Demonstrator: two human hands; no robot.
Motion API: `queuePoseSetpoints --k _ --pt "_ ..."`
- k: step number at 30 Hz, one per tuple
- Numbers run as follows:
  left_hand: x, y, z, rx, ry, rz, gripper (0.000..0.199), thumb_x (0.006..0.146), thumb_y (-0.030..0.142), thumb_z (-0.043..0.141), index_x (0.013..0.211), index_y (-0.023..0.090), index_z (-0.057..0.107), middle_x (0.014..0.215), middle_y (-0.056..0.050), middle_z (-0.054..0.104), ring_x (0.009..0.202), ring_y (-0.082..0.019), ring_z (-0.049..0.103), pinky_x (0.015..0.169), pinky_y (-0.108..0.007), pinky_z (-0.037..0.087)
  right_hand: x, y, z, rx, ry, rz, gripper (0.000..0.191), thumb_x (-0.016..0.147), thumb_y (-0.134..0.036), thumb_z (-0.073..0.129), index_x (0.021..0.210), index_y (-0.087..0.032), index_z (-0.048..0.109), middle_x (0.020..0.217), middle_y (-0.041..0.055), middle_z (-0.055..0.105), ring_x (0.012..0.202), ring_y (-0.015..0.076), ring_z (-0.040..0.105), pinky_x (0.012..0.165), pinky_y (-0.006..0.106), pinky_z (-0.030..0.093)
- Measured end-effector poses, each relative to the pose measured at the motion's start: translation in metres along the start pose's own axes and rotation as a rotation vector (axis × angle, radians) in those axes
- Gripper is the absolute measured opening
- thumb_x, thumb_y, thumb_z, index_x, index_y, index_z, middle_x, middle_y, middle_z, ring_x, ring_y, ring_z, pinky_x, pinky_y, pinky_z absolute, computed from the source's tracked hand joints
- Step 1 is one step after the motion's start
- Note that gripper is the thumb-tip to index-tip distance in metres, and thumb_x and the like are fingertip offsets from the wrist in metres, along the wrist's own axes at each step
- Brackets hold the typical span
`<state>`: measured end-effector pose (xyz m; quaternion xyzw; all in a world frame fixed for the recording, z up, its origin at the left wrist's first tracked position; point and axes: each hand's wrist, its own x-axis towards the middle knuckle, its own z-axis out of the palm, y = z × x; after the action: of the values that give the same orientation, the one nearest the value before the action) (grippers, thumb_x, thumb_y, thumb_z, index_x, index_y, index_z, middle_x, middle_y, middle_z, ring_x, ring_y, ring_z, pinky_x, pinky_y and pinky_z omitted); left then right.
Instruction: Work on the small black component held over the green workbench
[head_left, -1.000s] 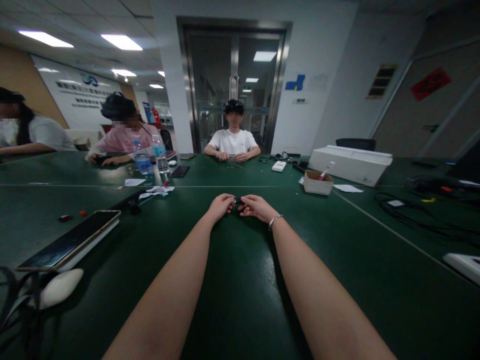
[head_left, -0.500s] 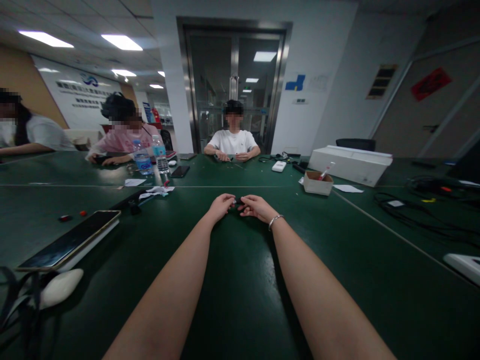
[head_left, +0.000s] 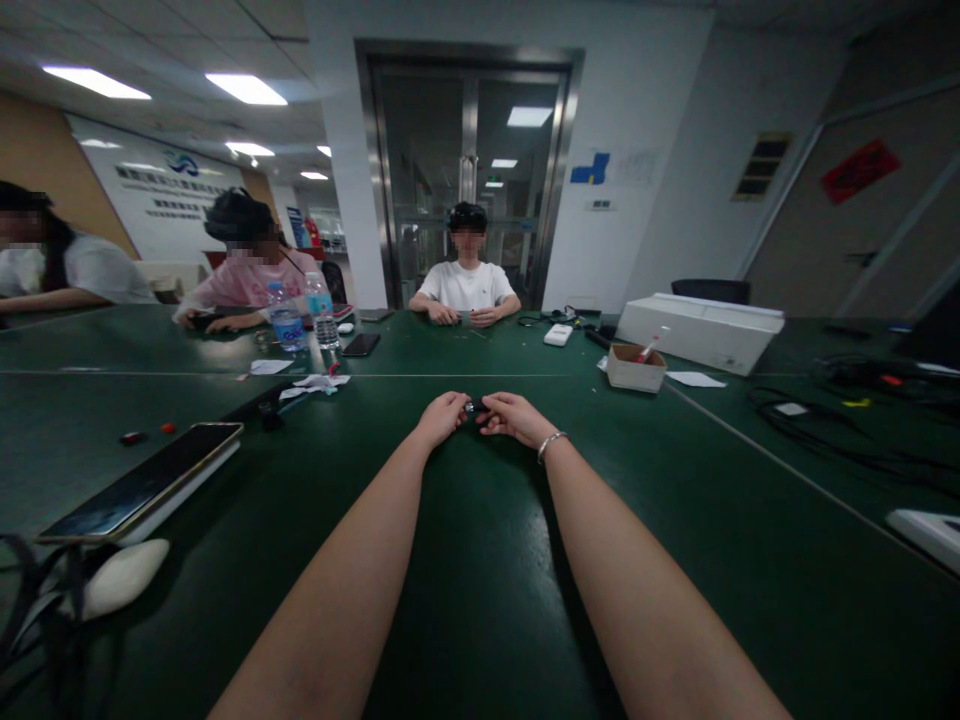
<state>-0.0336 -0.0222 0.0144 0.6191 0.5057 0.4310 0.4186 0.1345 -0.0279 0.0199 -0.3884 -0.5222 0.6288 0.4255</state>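
left hand (head_left: 444, 416) and right hand (head_left: 511, 416) pinch a small dark object (head_left: 475, 406) between closed fingertips

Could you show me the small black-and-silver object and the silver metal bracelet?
Small black-and-silver object (head_left: 474, 406), head view: exposed middle.
Silver metal bracelet (head_left: 548, 442), head view: middle of the band.

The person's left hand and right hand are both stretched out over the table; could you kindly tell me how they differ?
The right hand has a silvery bracelet at its wrist, while the left hand has a bare wrist. The left hand is at the shiny end of a small dark object; the right hand is at its black end. Both pinch it over the green table.
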Motion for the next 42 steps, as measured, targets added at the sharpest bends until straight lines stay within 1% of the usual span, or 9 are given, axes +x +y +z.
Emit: queuePoseSetpoints --k 4,7,10,15,21,27,31,36,42 --pt "-0.0005 -0.0043 -0.0002 0.002 -0.022 0.079 0.023 0.086 0.024 0.047 0.099 0.013 0.062 0.068 -0.001 0.056 0.055 -0.008 0.048 0.049 -0.019 0.036 0.0008 0.0011 -0.0003 -0.013 0.005 -0.002 0.007 0.090 -0.018 0.056 0.091 -0.011 0.056 0.063 0.0045 0.067 0.045 0.0064 0.057 0.061 0.027 0.060" --pt "-0.0011 -0.0062 -0.0012 -0.013 -0.009 0.085 0.024 0.083 0.025 0.053 0.103 0.015 0.062 0.078 -0.003 0.060 0.059 -0.009 0.050 0.049 -0.019 0.038 0.0022 0.0022 -0.0014 -0.015 0.005 -0.004 0.009 0.090 -0.019 0.057 0.093 -0.010 0.056 0.064 0.0048 0.067 0.045 0.0064 0.057 0.062 0.027 0.060" --pt "-0.0029 -0.0055 -0.0023 -0.052 -0.016 0.094 0.029 0.078 0.024 0.061 0.106 0.015 0.061 0.080 -0.004 0.061 0.064 -0.010 0.054 0.052 -0.019 0.042 0.0027 0.0026 -0.0023 -0.010 0.007 -0.009 0.010 0.090 -0.020 0.056 0.094 -0.010 0.055 0.064 0.0043 0.067 0.045 0.0064 0.058 0.061 0.027 0.060" --pt "-0.0081 -0.0013 -0.0035 -0.146 -0.015 0.109 0.035 0.070 0.016 0.069 0.104 0.013 0.063 0.088 -0.007 0.063 0.077 -0.013 0.059 0.063 -0.024 0.049 0.0011 0.0020 -0.0021 0.011 -0.011 -0.014 0.013 0.088 -0.022 0.060 0.091 -0.011 0.056 0.065 0.0050 0.067 0.047 0.0067 0.058 0.063 0.028 0.061" --pt "-0.0089 -0.0007 -0.0048 -0.172 -0.023 0.116 0.034 0.068 0.017 0.071 0.100 0.012 0.064 0.094 -0.010 0.065 0.084 -0.016 0.061 0.066 -0.026 0.049 -0.0007 0.0009 -0.0005 0.016 -0.016 -0.022 0.011 0.089 -0.021 0.059 0.090 -0.011 0.056 0.064 0.0046 0.067 0.045 0.0061 0.057 0.063 0.028 0.061" --pt "-0.0089 0.0004 -0.0031 -0.172 -0.018 0.108 0.030 0.069 0.015 0.070 0.098 0.011 0.064 0.090 -0.009 0.066 0.078 -0.015 0.061 0.064 -0.025 0.048 -0.0010 0.0006 -0.0005 0.012 -0.017 -0.017 0.009 0.089 -0.019 0.058 0.091 -0.011 0.055 0.064 0.0049 0.067 0.045 0.0060 0.057 0.062 0.027 0.060" --pt "-0.0081 -0.0011 -0.0029 -0.191 -0.014 0.108 0.031 0.068 0.014 0.071 0.098 0.011 0.064 0.090 -0.009 0.066 0.078 -0.014 0.061 0.065 -0.025 0.048 0.0005 0.0014 -0.0008 0.008 -0.002 -0.011 0.009 0.089 -0.018 0.058 0.092 -0.011 0.055 0.064 0.0049 0.067 0.044 0.0066 0.058 0.061 0.027 0.060" --pt "-0.0065 -0.0017 -0.0034 -0.187 -0.016 0.075 0.029 0.069 0.018 0.071 0.097 0.012 0.064 0.086 -0.008 0.066 0.075 -0.013 0.061 0.066 -0.025 0.047 0.0019 0.0020 -0.0019 0.013 0.002 -0.005 0.007 0.089 -0.018 0.058 0.091 -0.011 0.056 0.064 0.0045 0.067 0.045 0.0071 0.059 0.061 0.027 0.061" --pt "-0.0066 0.0014 -0.0022 -0.188 -0.024 0.040 0.023 0.076 0.022 0.066 0.095 0.010 0.064 0.078 -0.005 0.065 0.066 -0.010 0.058 0.061 -0.022 0.046 0.0006 0.0012 -0.0018 0.020 -0.012 0.001 0.007 0.088 -0.017 0.059 0.091 -0.011 0.056 0.065 0.0044 0.068 0.045 0.0064 0.058 0.062 0.027 0.061"
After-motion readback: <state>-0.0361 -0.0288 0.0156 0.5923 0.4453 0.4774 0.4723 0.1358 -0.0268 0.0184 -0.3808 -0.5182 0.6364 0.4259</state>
